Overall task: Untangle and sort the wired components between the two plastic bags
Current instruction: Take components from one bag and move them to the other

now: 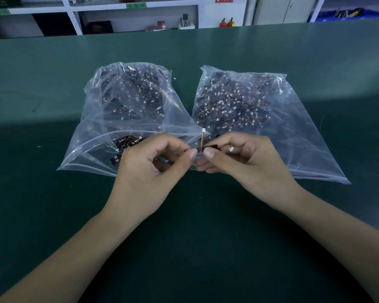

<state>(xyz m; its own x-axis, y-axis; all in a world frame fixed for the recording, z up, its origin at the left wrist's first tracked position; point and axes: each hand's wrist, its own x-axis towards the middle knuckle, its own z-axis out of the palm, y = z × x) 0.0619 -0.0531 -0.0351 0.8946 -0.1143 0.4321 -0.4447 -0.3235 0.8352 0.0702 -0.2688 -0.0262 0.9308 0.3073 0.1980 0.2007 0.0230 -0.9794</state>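
My hands meet over the green desk [53,215], just in front of two clear bags. My left hand [149,169] and right hand [243,165] are together, fingertips almost touching, both pinching one small wired part [206,147]: a dark strip held between thumbs and forefingers, with a red-and-yellow wire rising from it to a white plug [203,130]. A second white plug [230,149] pokes out beside my right forefinger. The left bag [127,110] lies just behind my left hand, its mouth open toward me, some parts spilled near the opening. The right bag [260,119] lies beside it, behind my right hand, holding a dense tangle of the same parts. White shelves [109,16] stand beyond the desk's far edge
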